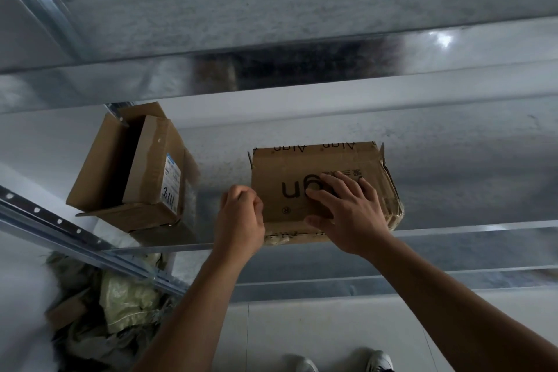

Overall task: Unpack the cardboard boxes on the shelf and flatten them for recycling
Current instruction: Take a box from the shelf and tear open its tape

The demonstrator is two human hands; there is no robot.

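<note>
**Closed Box Pinned at Shelf's Front Edge**

Presses the straight, spread fingers (338,187) of the right hand (347,211) flat on the printed top of the closed box (287,166), gripping nothing; probably done to stop it sliding. Curls the fingers (255,205) of the left hand (240,217) tight against the box's left edge, perhaps to pick at tape or a flap; cannot tell whether anything is actually pinched there. Places the box right at the front edge of the metal shelf (453,178), within easy reach, flaps not yet opened. Leaves a second box (151,166), labelled and already open, towards the shelf's left end, well apart. Takes in green woven sacks (126,290) heaped on the floor below the left corner, and shoes (379,361) at the bottom.
</note>
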